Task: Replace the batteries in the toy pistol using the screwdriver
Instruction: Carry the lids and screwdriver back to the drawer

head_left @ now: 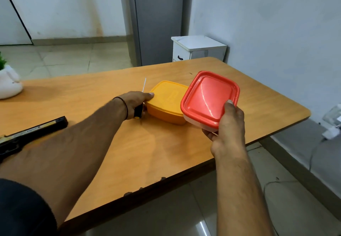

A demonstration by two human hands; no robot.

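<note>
The black and yellow toy pistol point(27, 134) lies on the wooden table point(129, 152) at the far left. My left hand point(134, 103) grips a screwdriver point(139, 111) with a black and yellow handle; its metal shaft sticks up behind the hand. That hand's thumb touches the left edge of a closed yellow box point(166, 101) on the table. My right hand point(228, 123) holds a clear box with a red lid point(208, 97), tilted and lifted just above the table, right of the yellow box. What the boxes contain is hidden.
A white plant pot point(9, 82) stands at the table's far left edge. A white bedside cabinet point(197, 48) sits behind the table by the wall. Cables and a plug point(330, 134) lie on the floor to the right. The table's front edge runs diagonally below my arms.
</note>
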